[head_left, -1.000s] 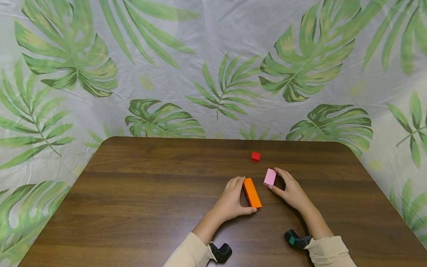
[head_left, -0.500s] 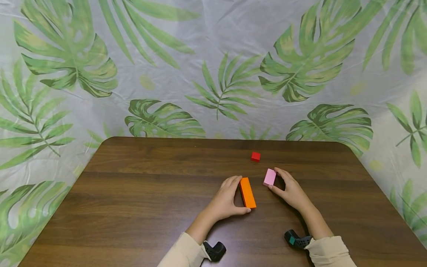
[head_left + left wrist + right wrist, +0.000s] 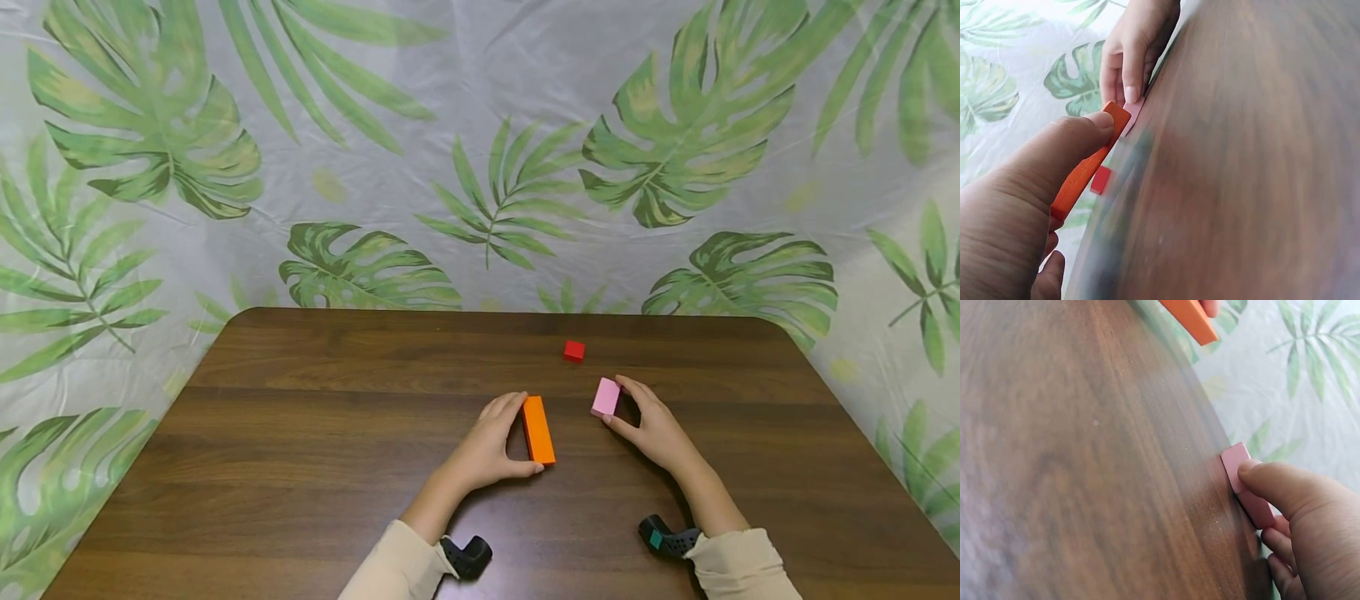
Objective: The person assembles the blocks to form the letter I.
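My left hand (image 3: 483,446) grips a long orange block (image 3: 538,430) by its two ends, thumb at the near end and fingers at the far one. In the left wrist view the thumb presses the end of the orange block (image 3: 1082,178). To the right, my right hand (image 3: 660,425) holds a short pink block (image 3: 606,397) between thumb and fingers on the table. The right wrist view shows the thumb on the face of the pink block (image 3: 1235,465). Behind both hands a small red block (image 3: 574,351) lies on the table, touched by neither.
The brown wooden table (image 3: 337,433) has rounded far corners. A leaf-patterned cloth (image 3: 375,167) hangs behind it. Each wrist wears a black camera device, such as the left one (image 3: 468,558).
My left hand has moved left with the orange block, widening the gap to the pink block. The orange block has turned slightly. My right hand and the red block stay where they were.
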### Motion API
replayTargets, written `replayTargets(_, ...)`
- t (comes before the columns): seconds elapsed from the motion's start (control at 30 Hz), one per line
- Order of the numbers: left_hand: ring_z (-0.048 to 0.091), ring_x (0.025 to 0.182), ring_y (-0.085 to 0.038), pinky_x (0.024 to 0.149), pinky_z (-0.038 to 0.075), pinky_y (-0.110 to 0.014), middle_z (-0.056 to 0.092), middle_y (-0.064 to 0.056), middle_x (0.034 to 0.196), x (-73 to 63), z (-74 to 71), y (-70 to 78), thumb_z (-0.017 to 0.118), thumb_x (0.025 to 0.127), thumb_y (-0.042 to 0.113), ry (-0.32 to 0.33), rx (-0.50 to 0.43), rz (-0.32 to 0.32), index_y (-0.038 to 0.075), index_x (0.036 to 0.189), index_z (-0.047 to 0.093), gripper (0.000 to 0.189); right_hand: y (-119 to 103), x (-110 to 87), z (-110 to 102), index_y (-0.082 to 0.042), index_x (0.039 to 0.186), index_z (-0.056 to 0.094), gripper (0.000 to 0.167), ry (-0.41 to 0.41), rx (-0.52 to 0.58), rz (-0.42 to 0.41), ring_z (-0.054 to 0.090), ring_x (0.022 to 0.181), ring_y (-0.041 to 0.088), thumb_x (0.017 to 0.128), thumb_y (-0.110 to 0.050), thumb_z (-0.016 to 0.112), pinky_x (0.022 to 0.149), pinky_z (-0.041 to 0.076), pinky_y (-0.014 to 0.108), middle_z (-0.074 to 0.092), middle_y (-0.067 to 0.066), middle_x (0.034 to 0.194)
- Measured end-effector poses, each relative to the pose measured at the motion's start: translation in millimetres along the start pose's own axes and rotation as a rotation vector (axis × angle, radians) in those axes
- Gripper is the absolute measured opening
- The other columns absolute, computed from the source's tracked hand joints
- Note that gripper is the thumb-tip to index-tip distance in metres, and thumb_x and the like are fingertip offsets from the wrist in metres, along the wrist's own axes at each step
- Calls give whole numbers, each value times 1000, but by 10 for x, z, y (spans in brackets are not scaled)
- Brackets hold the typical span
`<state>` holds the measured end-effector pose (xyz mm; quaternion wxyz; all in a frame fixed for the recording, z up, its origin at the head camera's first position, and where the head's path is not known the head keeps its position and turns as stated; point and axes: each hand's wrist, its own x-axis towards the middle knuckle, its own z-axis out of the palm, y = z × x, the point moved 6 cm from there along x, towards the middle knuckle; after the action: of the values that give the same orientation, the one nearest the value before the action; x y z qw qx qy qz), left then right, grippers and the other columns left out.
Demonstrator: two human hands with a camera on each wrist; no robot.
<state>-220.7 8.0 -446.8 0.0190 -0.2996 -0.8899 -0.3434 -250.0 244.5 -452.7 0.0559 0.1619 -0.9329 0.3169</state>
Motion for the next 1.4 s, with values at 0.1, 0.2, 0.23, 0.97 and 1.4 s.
replayTargets(0.1, 25, 129, -24, 103, 24, -39, 31, -11, 140, -7, -25, -37, 77, 66, 40, -9, -10, -5, 2, 140, 26, 97, -1, 1, -1, 2, 135, 34, 70, -4, -1, 5, 34, 120, 40, 82, -32, 65, 95, 27, 55, 36, 24, 131)
replayTargets(0.2, 24, 129, -23, 103, 23, -38, 30, -11, 141, -18, -50, -69, 76, 66, 39, -18, -13, -10, 3, 140, 26, 97, -1, 5, -4, 2, 135, 34, 70, -4, 0, 6, 34, 120, 40, 82, -32, 65, 95, 27, 55, 36, 24, 132)
replayTargets(0.23, 24, 129, -22, 103, 23, -38, 30, -10, 141, -21, -58, -79, 76, 66, 39, -21, -14, -13, 3, 140, 26, 97, -1, 7, -4, 2, 134, 34, 70, -3, 0, 5, 34, 120, 40, 82, -32, 65, 95, 27, 55, 36, 24, 132)
replayTargets(0.97, 25, 129, -25, 101, 27, -42, 27, -11, 143, -107, -159, -285, 74, 68, 38, -70, -37, -71, 6, 142, 25, 94, -10, 5, -9, 3, 134, 34, 69, -3, 2, 6, 35, 120, 39, 82, -30, 66, 95, 28, 54, 37, 24, 131)
replayTargets(1.4, 25, 129, -26, 101, 26, -43, 28, -11, 142, -139, -225, -350, 74, 69, 35, -101, -61, -88, 5, 141, 26, 92, -4, 5, -3, 3, 134, 34, 69, -5, 12, 4, 34, 120, 39, 82, -30, 66, 95, 27, 54, 37, 24, 131)
